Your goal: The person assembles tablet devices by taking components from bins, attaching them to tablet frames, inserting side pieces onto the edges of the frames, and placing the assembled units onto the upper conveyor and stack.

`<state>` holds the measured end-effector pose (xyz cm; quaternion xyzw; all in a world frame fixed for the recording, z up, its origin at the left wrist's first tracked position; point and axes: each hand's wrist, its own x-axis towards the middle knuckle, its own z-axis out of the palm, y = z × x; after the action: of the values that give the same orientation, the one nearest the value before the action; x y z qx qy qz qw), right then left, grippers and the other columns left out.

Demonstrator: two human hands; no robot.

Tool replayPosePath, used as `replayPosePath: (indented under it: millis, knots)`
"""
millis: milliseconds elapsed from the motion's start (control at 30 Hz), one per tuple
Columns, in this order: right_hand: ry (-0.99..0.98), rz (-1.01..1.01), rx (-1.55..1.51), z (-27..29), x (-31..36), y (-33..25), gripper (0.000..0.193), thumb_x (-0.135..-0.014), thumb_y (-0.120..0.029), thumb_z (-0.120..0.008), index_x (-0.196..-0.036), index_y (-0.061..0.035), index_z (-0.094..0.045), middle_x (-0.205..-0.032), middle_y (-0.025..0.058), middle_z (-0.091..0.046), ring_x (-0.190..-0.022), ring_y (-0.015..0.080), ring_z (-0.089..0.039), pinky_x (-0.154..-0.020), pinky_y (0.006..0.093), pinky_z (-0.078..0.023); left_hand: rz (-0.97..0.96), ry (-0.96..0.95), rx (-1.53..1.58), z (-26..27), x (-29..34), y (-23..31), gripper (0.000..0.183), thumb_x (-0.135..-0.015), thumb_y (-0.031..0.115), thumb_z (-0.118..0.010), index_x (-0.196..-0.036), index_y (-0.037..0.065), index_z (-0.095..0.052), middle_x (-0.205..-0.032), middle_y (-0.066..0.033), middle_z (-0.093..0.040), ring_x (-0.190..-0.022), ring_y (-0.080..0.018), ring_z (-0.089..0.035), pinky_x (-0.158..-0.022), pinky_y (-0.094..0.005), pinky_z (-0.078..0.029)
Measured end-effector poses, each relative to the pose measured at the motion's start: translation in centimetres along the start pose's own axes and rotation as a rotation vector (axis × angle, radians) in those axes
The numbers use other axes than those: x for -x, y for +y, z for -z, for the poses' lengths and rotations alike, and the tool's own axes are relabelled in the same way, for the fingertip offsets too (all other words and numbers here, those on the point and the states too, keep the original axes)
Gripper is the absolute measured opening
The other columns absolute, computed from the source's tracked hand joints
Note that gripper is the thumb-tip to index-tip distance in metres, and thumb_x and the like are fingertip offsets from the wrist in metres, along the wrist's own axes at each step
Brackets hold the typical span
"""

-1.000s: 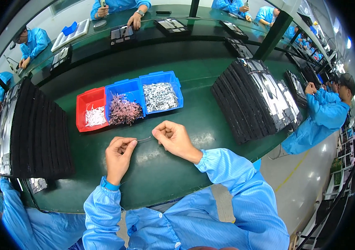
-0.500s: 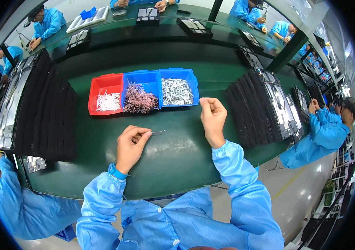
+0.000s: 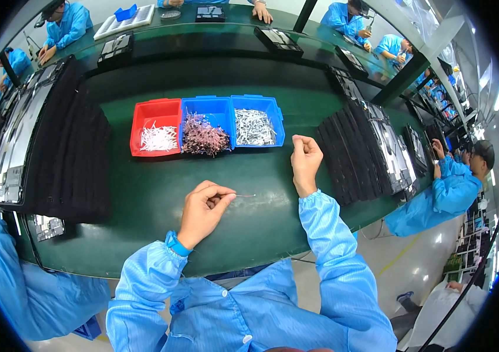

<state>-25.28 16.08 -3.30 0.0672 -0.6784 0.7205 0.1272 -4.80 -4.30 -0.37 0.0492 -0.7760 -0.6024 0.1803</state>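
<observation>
My left hand (image 3: 204,209) pinches a thin metal pin (image 3: 243,195) that points right, just above the green table (image 3: 144,205). My right hand (image 3: 305,159) is raised near the right blue bin (image 3: 256,126), fingers curled closed; whether something small sits between them I cannot tell. Three bins stand side by side: a red bin (image 3: 155,125) with white parts, a middle blue bin (image 3: 207,128) with dark reddish parts, and the right one with silvery parts.
Stacks of black trays stand at the left (image 3: 68,152) and at the right (image 3: 361,152). Other people in blue coats work on my left (image 3: 21,287), on my right (image 3: 455,182) and across the table (image 3: 65,26).
My hands have come apart: the right hand moved away to the right and up toward the bins, while the left hand stayed low holding the pin. The view shifted slightly.
</observation>
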Motion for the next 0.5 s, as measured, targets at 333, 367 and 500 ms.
replayPosePath:
  millis: [333, 367, 500]
  knots:
    - [0.011, -0.023, -0.012, -0.16, -0.25, -0.22, 0.013, -0.095, -0.011, -0.068, -0.088, -0.0005, -0.066, -0.064, -0.0080, -0.055, -0.054, -0.0021, -0.040, -0.048, 0.0201, -0.026, 0.036, -0.066, 0.033, 0.13, 0.54, 0.55, 0.009, -0.087, 0.006, -0.075, -0.095, 0.003, -0.077, -0.085, -0.0021, -0.063, -0.066, -0.0060, -0.055, -0.059, -0.0217, -0.046]
    - [0.007, -0.016, -0.004, -0.07, -0.30, -0.18, 0.013, -0.095, -0.011, -0.068, -0.088, -0.0005, -0.066, -0.064, -0.0077, -0.056, -0.054, -0.0020, -0.041, -0.048, 0.0198, -0.027, 0.050, -0.078, 0.030, 0.15, 0.55, 0.59, 0.009, -0.087, 0.008, -0.076, -0.095, 0.004, -0.077, -0.087, -0.0031, -0.065, -0.070, -0.0074, -0.058, -0.062, -0.0216, -0.048]
    - [0.001, -0.027, -0.001, 0.07, -0.44, 0.12, 0.012, -0.095, -0.011, -0.068, -0.089, -0.0002, -0.067, -0.066, -0.0068, -0.058, -0.055, -0.0019, -0.042, -0.049, 0.0191, -0.028, 0.066, -0.076, 0.005, 0.36, 0.23, 0.56, 0.009, -0.087, 0.008, -0.076, -0.095, 0.004, -0.077, -0.087, -0.0031, -0.065, -0.070, -0.0076, -0.059, -0.062, -0.0216, -0.048]
